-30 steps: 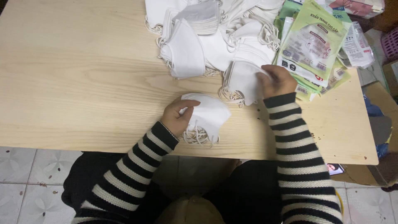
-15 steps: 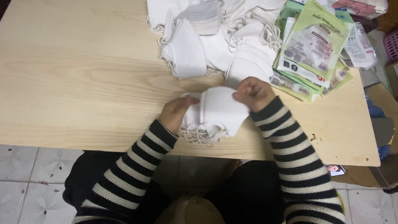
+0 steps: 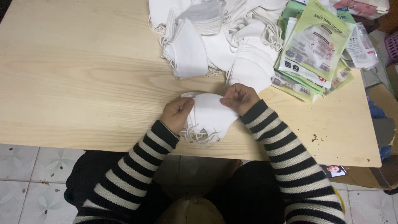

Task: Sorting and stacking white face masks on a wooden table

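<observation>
Green-white packets point(image 3: 316, 49) (stacked) at table corner point(image 3: 352, 137)

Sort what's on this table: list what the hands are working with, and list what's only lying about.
In hand:
left hand and right hand, both gripping the small mask stack
its ear loops, hanging at the table edge

Lying about:
big mask pile
green packets
clear wrappers
cardboard box beside the table

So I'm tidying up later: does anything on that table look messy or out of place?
Dark crumbs or specks dot the wooden table near its right front edge. The green packets are fanned askew, overhanging the right side. The white masks lie in a loose heap.
</observation>
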